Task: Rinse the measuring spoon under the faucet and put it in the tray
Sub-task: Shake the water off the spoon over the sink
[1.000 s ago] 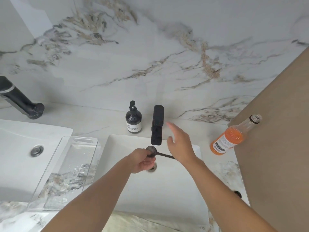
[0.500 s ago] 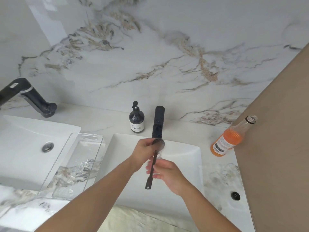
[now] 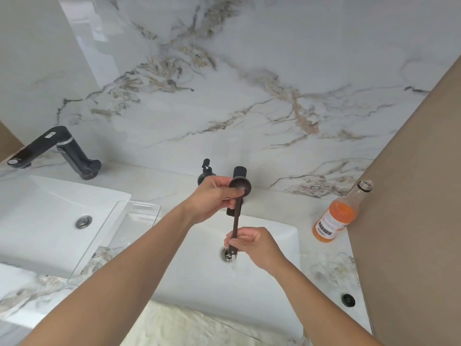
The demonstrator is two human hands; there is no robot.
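Note:
A dark measuring spoon point(image 3: 236, 216) is held upright over the white sink point(image 3: 279, 236), bowl up and handle down. My left hand point(image 3: 212, 198) grips the round bowl, just in front of the black faucet point(image 3: 240, 173). My right hand point(image 3: 252, 242) pinches the lower end of the handle above the drain point(image 3: 225, 254). A thin trickle of water runs below the handle's tip. The clear tray point(image 3: 139, 213) stands on the counter to the left of this sink, between the two basins.
A black soap dispenser point(image 3: 205, 171) stands behind my left hand. An orange bottle point(image 3: 335, 216) leans at the right near a brown panel point(image 3: 411, 196). A second sink point(image 3: 45, 221) with another black faucet point(image 3: 57, 151) is on the left.
The spoon turned from lying across the sink to upright. My right hand came off the faucet area and took the handle's lower end. Both hands and the spoon rose slightly.

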